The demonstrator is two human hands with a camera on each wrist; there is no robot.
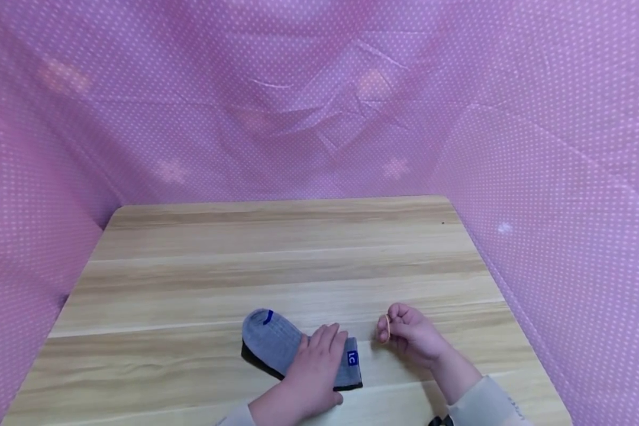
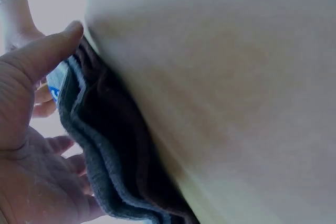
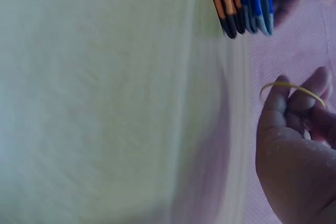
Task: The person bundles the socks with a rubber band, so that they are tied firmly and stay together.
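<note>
A stack of socks lies near the table's front, grey socks [image 1: 270,341] on top and dark ones [image 1: 257,360] beneath. Across the grey fabric rests my left hand [image 1: 315,373], fingers extended and thumb by the near edge. The left wrist view shows the layered sock edges [image 2: 105,169] beside that thumb. To the right of the cuffs, my right hand [image 1: 418,338] pinches a thin yellow rubber band [image 3: 296,86], held above the table. Blue and orange marks show on the cuff ends [image 3: 255,11] in the right wrist view.
The wooden table [image 1: 277,254] extends behind and to both sides of the socks. Pink dotted cloth [image 1: 298,130] hangs around its back and sides. A small black object [image 1: 441,421] shows at the bottom edge by the right sleeve.
</note>
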